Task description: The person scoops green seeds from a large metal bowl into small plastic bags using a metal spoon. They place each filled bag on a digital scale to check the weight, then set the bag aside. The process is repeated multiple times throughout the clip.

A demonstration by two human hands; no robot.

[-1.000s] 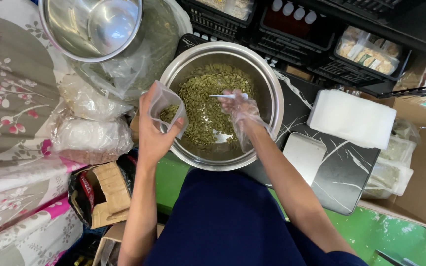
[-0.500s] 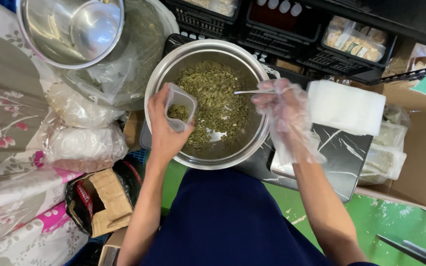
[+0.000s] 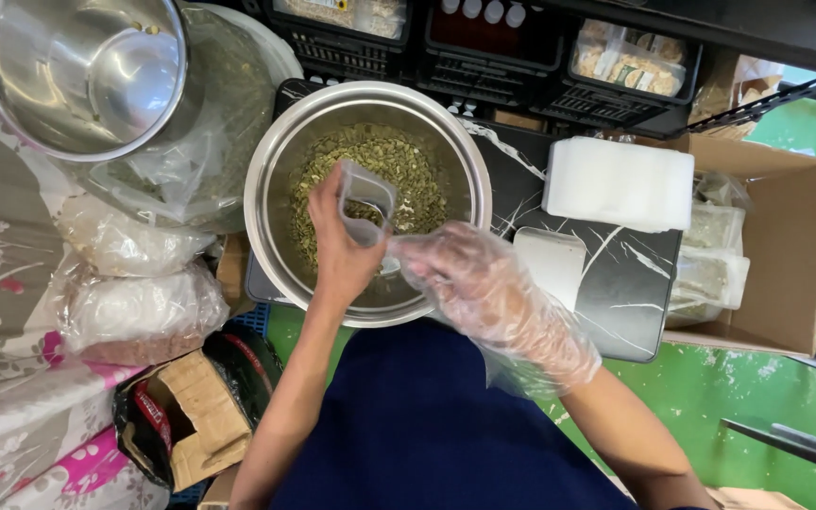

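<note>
My left hand (image 3: pixel 337 253) grips a small clear plastic tub (image 3: pixel 366 198), tilted over a big steel bowl (image 3: pixel 266 179) full of green seeds (image 3: pixel 413 179). My right hand (image 3: pixel 484 293), in a loose clear glove, has its curled fingers right beside the tub's lower edge. A spoon's pale tip (image 3: pixel 387 268) peeks out at those fingertips. Both hands hover over the near half of the bowl.
The bowl rests on a black marbled slab (image 3: pixel 616 283) with a white lid (image 3: pixel 552 264) and a stack of white lids (image 3: pixel 620 184). A cardboard box (image 3: pixel 790 236) holds filled tubs. At left are a second steel bowl (image 3: pixel 77 76), plastic bags (image 3: pixel 134 307) and black crates (image 3: pixel 521 42).
My right hand swung back from the bowl's right side to the tub. My left hand tipped the tub and moved it toward the bowl's middle.
</note>
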